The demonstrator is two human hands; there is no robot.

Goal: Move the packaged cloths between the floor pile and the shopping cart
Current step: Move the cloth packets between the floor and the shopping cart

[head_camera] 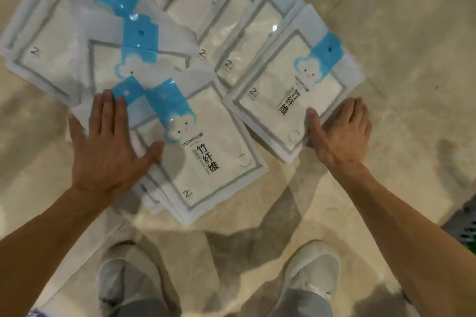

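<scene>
Several flat white packaged cloths with blue headers lie fanned out in a pile [144, 41] on the tiled floor. My left hand [108, 141] presses flat, fingers straight, on the left side of the nearest stack [206, 141], with the thumb lying toward its printed face. My right hand [340, 134] is at the right edge of another stack [291, 85]. Its thumb lies on top of that stack and its fingers curl down over the edge. The fingertips are hidden below the edge.
Part of a green mesh object [463, 226] shows at the right edge, possibly the cart. My two white shoes [313, 273] stand just behind the pile. Beige floor tiles [399, 20] surround the packages.
</scene>
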